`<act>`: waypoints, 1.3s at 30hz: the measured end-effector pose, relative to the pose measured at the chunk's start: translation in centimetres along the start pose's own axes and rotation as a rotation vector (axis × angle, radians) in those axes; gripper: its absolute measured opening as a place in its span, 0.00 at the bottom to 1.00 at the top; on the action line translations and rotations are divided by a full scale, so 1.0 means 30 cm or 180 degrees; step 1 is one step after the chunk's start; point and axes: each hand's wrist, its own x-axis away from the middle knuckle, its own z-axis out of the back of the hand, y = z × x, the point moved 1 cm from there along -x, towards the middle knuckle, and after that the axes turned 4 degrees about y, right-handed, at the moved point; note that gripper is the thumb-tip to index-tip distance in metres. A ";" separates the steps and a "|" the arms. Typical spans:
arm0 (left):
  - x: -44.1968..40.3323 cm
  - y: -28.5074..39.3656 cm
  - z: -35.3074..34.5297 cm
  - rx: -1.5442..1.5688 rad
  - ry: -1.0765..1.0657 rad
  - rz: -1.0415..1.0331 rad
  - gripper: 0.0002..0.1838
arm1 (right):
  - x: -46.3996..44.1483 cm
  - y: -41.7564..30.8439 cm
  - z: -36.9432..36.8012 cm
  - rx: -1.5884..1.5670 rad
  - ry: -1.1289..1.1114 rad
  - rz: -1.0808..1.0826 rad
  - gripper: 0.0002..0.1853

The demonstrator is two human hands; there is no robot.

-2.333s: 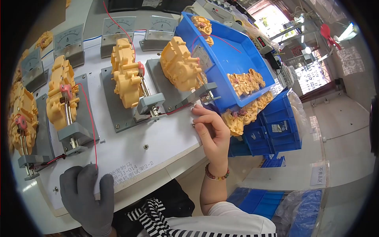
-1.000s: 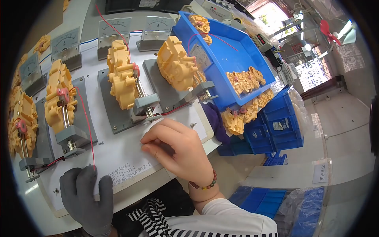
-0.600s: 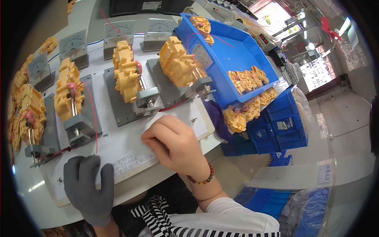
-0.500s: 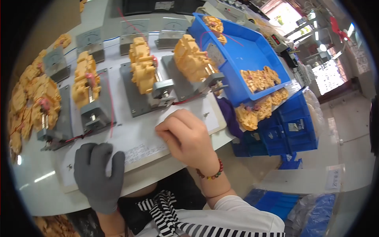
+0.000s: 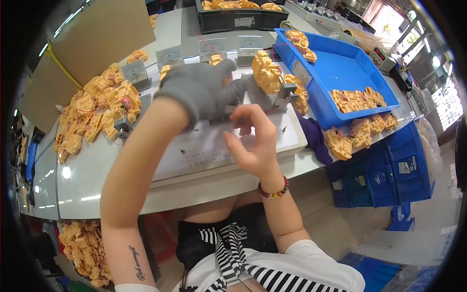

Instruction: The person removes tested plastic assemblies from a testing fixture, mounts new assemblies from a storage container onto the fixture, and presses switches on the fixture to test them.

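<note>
My left hand (image 5: 204,87), in a grey glove, is stretched over the middle test fixtures. It covers most of a yellow plastic housing (image 5: 215,59); blur and the glove hide whether its fingers hold that part. My bare right hand (image 5: 257,146) is just below, palm turned inward, with thumb and curled fingers apart and nothing between them. On the right-hand fixture (image 5: 287,92), another yellow housing (image 5: 265,73) sits upright beside a metal clamp. One more housing (image 5: 165,73) shows partly behind my left forearm. The white board (image 5: 209,158) under the fixtures carries handwriting.
Several dial meters (image 5: 212,46) stand behind the fixtures. A pile of yellow housings (image 5: 87,112) lies left. On the right, a blue tray (image 5: 335,68) holds more, with others along its front edge. A purple cloth (image 5: 314,138) hangs beside the board. A black bin (image 5: 243,22) stands behind.
My left hand has moved from the board's front edge up and right over the fixtures. My right hand has opened from a loose curl and turned. The view has shifted.
</note>
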 end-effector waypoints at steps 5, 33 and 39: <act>-0.148 -0.040 -0.060 0.0025 0.0121 0.0383 0.21 | -0.004 -0.002 0.006 -0.0067 -0.0056 0.0018 0.15; -0.383 0.148 -0.176 0.0190 -0.0271 -0.0338 0.23 | -0.028 0.075 0.189 -0.0277 0.1004 -0.0633 0.22; -0.369 0.125 0.073 -0.0347 0.0836 0.0028 0.15 | -0.018 0.118 0.230 -0.0846 0.0762 -0.0621 0.21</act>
